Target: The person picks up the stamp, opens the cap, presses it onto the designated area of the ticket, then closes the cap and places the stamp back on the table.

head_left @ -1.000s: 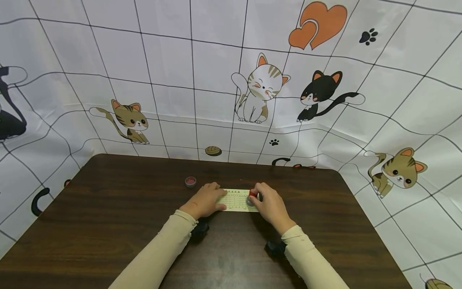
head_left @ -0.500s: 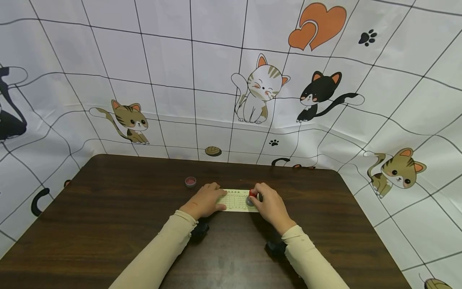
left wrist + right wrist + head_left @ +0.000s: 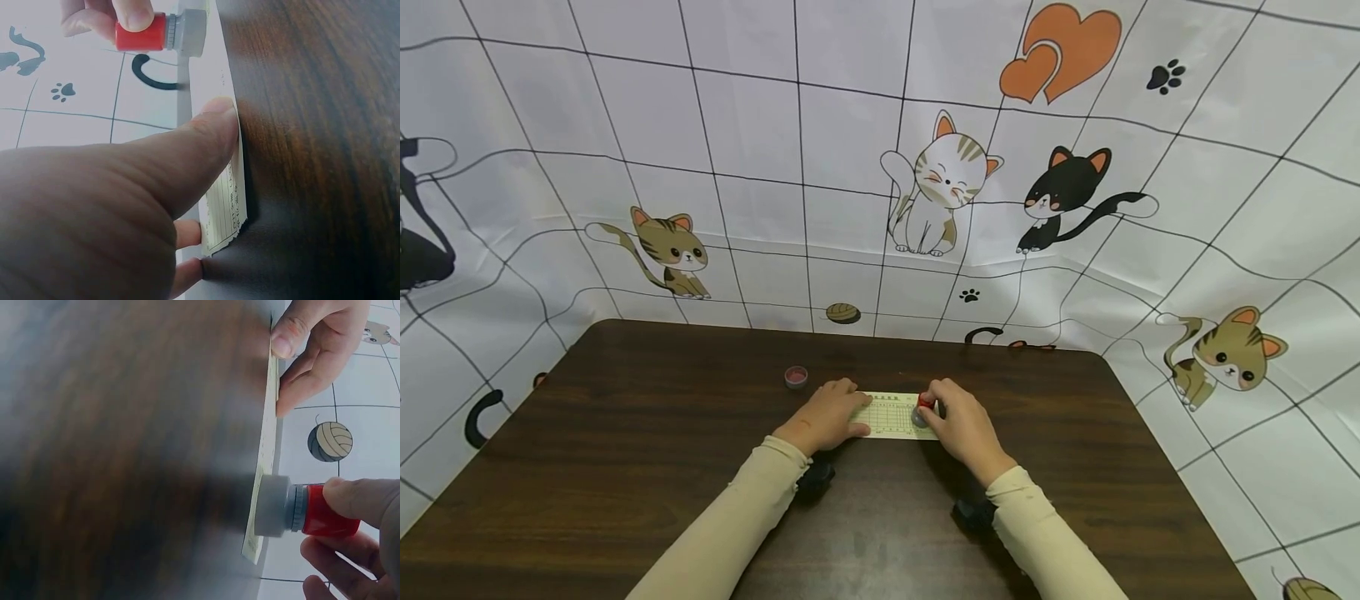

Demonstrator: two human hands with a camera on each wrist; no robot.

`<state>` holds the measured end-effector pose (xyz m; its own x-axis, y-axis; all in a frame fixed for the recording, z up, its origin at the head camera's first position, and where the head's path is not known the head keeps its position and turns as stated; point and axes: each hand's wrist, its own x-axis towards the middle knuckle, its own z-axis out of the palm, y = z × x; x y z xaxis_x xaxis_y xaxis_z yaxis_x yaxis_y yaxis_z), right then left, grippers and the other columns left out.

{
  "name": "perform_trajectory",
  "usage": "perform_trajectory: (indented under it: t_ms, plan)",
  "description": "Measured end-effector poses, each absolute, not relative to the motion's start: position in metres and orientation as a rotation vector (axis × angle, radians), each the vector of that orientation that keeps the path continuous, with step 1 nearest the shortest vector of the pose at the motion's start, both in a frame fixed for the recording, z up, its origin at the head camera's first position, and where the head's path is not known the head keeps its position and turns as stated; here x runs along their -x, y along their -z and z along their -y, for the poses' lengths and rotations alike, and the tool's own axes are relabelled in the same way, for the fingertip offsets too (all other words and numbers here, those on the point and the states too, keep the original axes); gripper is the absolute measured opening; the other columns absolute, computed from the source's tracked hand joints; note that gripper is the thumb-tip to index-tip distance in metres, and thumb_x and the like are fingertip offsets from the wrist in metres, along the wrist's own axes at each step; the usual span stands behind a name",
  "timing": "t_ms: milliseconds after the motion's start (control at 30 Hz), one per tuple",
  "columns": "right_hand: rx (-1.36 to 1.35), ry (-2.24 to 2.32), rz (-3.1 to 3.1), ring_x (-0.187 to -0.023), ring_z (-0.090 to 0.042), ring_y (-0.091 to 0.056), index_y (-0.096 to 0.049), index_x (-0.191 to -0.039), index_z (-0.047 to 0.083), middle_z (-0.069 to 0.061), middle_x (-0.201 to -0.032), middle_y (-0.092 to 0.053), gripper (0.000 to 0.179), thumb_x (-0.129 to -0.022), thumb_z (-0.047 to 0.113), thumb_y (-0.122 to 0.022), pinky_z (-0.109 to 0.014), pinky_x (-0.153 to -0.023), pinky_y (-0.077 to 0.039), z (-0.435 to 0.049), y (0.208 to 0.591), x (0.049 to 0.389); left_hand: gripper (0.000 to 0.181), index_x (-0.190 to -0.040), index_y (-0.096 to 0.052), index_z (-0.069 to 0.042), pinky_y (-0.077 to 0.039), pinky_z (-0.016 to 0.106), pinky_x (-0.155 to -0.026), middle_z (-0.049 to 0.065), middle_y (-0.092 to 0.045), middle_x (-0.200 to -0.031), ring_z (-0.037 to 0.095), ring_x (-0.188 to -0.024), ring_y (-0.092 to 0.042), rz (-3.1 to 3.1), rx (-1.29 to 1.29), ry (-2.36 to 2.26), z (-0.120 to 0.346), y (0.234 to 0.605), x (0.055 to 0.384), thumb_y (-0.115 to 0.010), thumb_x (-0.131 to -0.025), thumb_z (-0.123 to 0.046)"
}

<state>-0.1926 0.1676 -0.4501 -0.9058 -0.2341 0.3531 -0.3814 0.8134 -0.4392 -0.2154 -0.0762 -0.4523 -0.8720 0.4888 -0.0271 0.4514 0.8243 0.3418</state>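
A red-handled stamp with a grey round base (image 3: 273,505) stands on the right end of a pale yellow printed slip (image 3: 891,417). My right hand (image 3: 964,427) pinches the red handle between thumb and fingers, and in the right wrist view the base meets the paper. On the slip's left end rests my left hand (image 3: 824,421), its thumb along the near edge and its fingers at the far edge. The left wrist view shows that thumb (image 3: 206,134) pressing on the slip, a thin stack with a ragged end. The stamp's underside is hidden against the paper.
A small round tub with a reddish inside (image 3: 796,377) sits on the dark wooden table (image 3: 625,433), beyond the left hand. Behind the table hangs a white sheet (image 3: 745,208) printed with grid lines and cats. Black wrist devices (image 3: 973,514) hang under both wrists.
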Motion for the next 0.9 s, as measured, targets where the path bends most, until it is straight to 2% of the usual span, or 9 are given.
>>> perform_trajectory:
  t_ms: [533, 633, 700, 733, 767, 800, 867, 900]
  plan:
    - [-0.475, -0.735, 2.760, -0.069, -0.015, -0.048, -0.062, -0.089, 0.019, 0.005, -0.091, -0.061, 0.020, -0.091, 0.016, -0.081, -0.034, -0.063, -0.043, -0.1678, 0.4492, 0.1947, 0.053, -0.144, -0.062, -0.011, -0.035, 0.055, -0.117, 0.020, -0.052, -0.147, 0.041, -0.137, -0.047, -2.881, -0.750, -0.503, 0.0771, 0.4502, 0.2150, -0.073, -0.098, -0.035]
    - [-0.487, -0.758, 2.750, -0.079, -0.019, -0.060, -0.061, -0.088, 0.018, 0.003, -0.092, -0.062, 0.020, -0.091, 0.014, -0.081, -0.044, -0.088, -0.055, -0.1673, 0.4509, 0.1954, 0.053, -0.144, -0.063, -0.013, -0.035, 0.056, -0.118, 0.020, -0.051, -0.149, 0.041, -0.138, -0.046, -2.881, -0.741, -0.512, 0.0787, 0.4501, 0.2153, -0.073, -0.097, -0.037]
    - [-0.491, -0.777, 2.749, -0.089, -0.024, -0.065, -0.061, -0.088, 0.018, 0.002, -0.093, -0.063, 0.020, -0.091, 0.013, -0.081, -0.056, -0.107, -0.048, -0.1676, 0.4504, 0.1949, 0.052, -0.143, -0.064, -0.015, -0.031, 0.059, -0.119, 0.020, -0.048, -0.152, 0.042, -0.142, -0.043, -2.885, -0.729, -0.540, 0.0795, 0.4505, 0.2154, -0.074, -0.097, -0.038]
    - [-0.491, -0.782, 2.746, -0.094, -0.026, -0.067, -0.062, -0.088, 0.018, 0.002, -0.094, -0.063, 0.020, -0.090, 0.013, -0.081, -0.060, -0.112, -0.042, -0.1679, 0.4501, 0.1947, 0.052, -0.142, -0.064, -0.016, -0.028, 0.060, -0.120, 0.020, -0.047, -0.154, 0.042, -0.143, -0.041, -2.886, -0.725, -0.556, 0.0798, 0.4505, 0.2154, -0.074, -0.097, -0.038]
    - [-0.488, -0.792, 2.745, -0.095, -0.026, -0.067, -0.062, -0.088, 0.018, 0.002, -0.094, -0.063, 0.020, -0.090, 0.012, -0.081, -0.060, -0.112, -0.042, -0.1682, 0.4496, 0.1943, 0.052, -0.142, -0.065, -0.016, -0.027, 0.062, -0.121, 0.020, -0.045, -0.155, 0.042, -0.144, -0.040, -2.886, -0.721, -0.575, 0.0801, 0.4505, 0.2152, -0.074, -0.096, -0.039]
    - [-0.486, -0.797, 2.746, -0.091, -0.025, -0.066, -0.062, -0.089, 0.018, 0.002, -0.094, -0.064, 0.020, -0.090, 0.012, -0.081, -0.057, -0.108, -0.047, -0.1686, 0.4491, 0.1940, 0.052, -0.142, -0.065, -0.016, -0.025, 0.063, -0.121, 0.020, -0.045, -0.155, 0.042, -0.145, -0.039, -2.886, -0.719, -0.585, 0.0803, 0.4505, 0.2151, -0.074, -0.096, -0.039]
    - [-0.487, -0.790, 2.747, -0.085, -0.021, -0.061, -0.063, -0.089, 0.018, 0.003, -0.094, -0.064, 0.019, -0.090, 0.013, -0.081, -0.046, -0.092, -0.054, -0.1694, 0.4489, 0.1941, 0.052, -0.142, -0.064, -0.016, -0.026, 0.062, -0.121, 0.020, -0.045, -0.156, 0.041, -0.146, -0.039, -2.888, -0.725, -0.584, 0.0806, 0.4509, 0.2155, -0.074, -0.096, -0.038]
    - [-0.486, -0.787, 2.745, -0.082, -0.020, -0.058, -0.063, -0.090, 0.018, 0.003, -0.094, -0.064, 0.019, -0.090, 0.013, -0.082, -0.042, -0.083, -0.052, -0.1697, 0.4490, 0.1943, 0.052, -0.142, -0.064, -0.015, -0.027, 0.062, -0.120, 0.020, -0.046, -0.155, 0.041, -0.145, -0.040, -2.889, -0.730, -0.579, 0.0807, 0.4510, 0.2157, -0.074, -0.096, -0.038]
